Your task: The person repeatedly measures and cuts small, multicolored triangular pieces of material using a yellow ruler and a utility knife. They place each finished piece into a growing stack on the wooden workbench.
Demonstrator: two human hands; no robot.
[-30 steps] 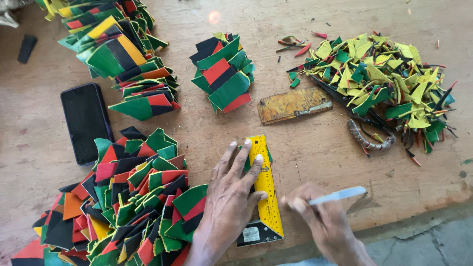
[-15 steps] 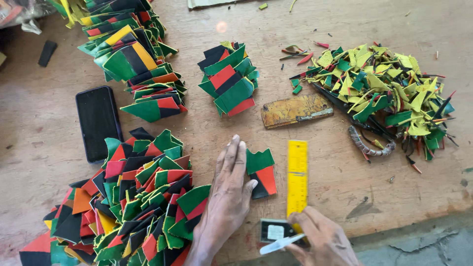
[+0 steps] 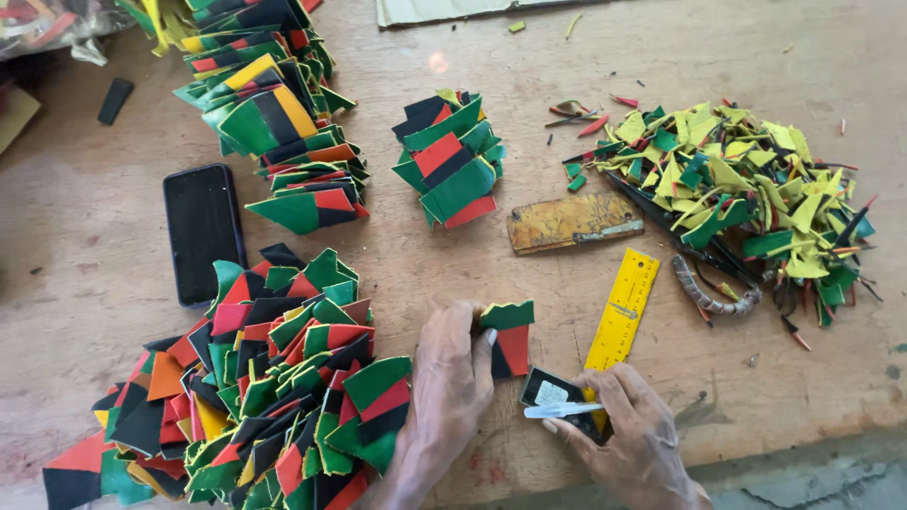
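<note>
**Head view: one striped piece under my left hand, ruler end under my right**

Head view. My left hand (image 3: pixel 452 378) lies flat, fingers spread and pressing on a small green, black and red striped fabric piece (image 3: pixel 508 338) on the worn wooden bench (image 3: pixel 113 283). Nothing is gripped; the piece is only pinned down. My right hand (image 3: pixel 628 425) is partly curled, holding a thin pale stick-like tool (image 3: pixel 559 410) between thumb and fingers, its tip lying across the black end of the yellow metal ruler (image 3: pixel 619 316). The ruler sits just right of the piece, slightly tilted.

Progress, judged from the piles: a large loose heap of striped pieces (image 3: pixel 255 387) lies by my left wrist, apparently awaiting handling. A small tidy stack of similar pieces (image 3: pixel 452 161) sits at centre, and a longer overlapping row (image 3: pixel 269 113) runs up the left; these look done. To the right, a heap of yellow and green offcuts (image 3: pixel 746 189) suggests a good deal of trimming is finished. The big heap says much remains.

Containers: none in view; everything lies bare on the bench. Also present: a black phone (image 3: pixel 202 231), face up, and a rusty flat metal plate (image 3: pixel 574 222).
</note>
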